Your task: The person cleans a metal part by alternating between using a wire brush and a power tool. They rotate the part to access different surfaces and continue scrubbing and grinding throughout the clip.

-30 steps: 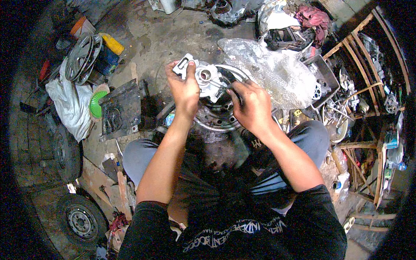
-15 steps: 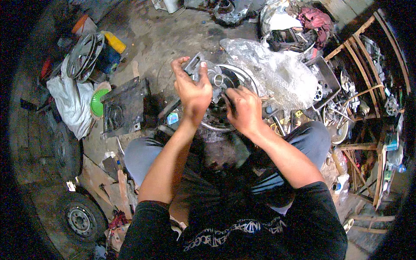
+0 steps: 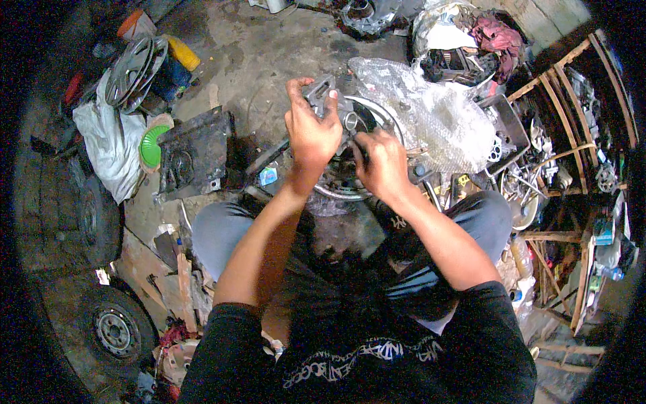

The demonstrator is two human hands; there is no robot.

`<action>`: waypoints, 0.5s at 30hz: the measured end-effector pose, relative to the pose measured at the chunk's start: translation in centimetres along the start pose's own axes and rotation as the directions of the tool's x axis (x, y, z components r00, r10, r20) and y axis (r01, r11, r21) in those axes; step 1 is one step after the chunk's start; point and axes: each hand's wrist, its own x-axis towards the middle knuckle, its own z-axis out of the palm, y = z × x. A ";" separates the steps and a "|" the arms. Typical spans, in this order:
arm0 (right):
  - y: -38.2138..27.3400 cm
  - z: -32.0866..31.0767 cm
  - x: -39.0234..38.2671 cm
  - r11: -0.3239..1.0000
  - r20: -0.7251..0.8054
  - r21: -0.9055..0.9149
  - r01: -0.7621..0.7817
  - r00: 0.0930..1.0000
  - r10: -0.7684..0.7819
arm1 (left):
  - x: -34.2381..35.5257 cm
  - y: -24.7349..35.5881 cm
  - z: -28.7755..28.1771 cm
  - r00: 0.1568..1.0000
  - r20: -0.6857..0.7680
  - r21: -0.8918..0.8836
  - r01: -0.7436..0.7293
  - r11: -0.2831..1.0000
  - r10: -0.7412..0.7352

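Observation:
A grey cast metal part [image 3: 342, 106] with a slotted end and a round bore is tilted up in front of me. My left hand [image 3: 311, 138] grips it from the left, thumb and forefinger spread along its slotted end. Just right of the bore, my right hand [image 3: 383, 160] is closed, its fingers curled at the part's lower side. Something dark shows at those fingertips, too small and shadowed to name. Beneath both hands lies a round wheel-like piece with a pale rim [image 3: 344, 196]; its dark middle is mostly hidden by my hands.
Crumpled bubble wrap [image 3: 444, 128] spreads to the right, beside a grey metal bin [image 3: 515, 128]. A dark flat panel [image 3: 195, 158] and a green curved piece [image 3: 153, 145] lie left. A tyre [image 3: 118, 330] stands lower left; a wooden rack [image 3: 562, 101] is at right.
The whole view has shifted slightly, so my hands and the metal part appear a little farther right. Both hands keep about the same hold.

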 end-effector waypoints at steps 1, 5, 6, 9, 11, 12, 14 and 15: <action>-0.4 0.2 -0.2 0.998 0.020 0.062 -0.022 1.000 0.021 | 0.1 0.0 -0.2 1.000 0.008 0.024 0.003 1.000 -0.003; 1.0 -0.1 1.0 0.994 0.036 -0.070 -0.082 0.996 0.084 | -0.5 0.6 0.1 0.998 0.035 0.114 0.051 0.992 -0.055; 0.7 0.0 0.6 0.996 0.033 -0.090 0.029 0.999 -0.026 | -0.3 0.3 0.1 0.997 0.044 0.120 0.058 0.991 -0.064; -0.4 0.1 -0.5 0.995 0.106 0.082 -0.054 0.993 0.045 | -0.5 -0.1 0.3 0.994 0.075 0.156 0.072 0.985 -0.085; 0.7 -0.1 0.5 0.981 0.175 0.045 -0.187 0.969 0.177 | -0.4 0.4 0.1 0.983 0.103 0.153 0.136 0.979 -0.153; 0.8 -0.1 0.9 0.975 0.098 0.003 -0.221 0.971 0.220 | -0.3 0.8 0.1 0.969 0.120 0.132 0.201 0.971 -0.217; 0.3 0.6 -0.1 0.991 0.051 0.057 -0.125 0.991 0.122 | -0.3 0.6 0.3 0.967 0.136 0.107 0.200 0.974 -0.214; 0.3 1.1 -0.6 0.994 0.026 0.082 -0.075 0.997 0.073 | -0.4 -0.3 0.5 0.980 0.133 0.106 0.134 0.985 -0.147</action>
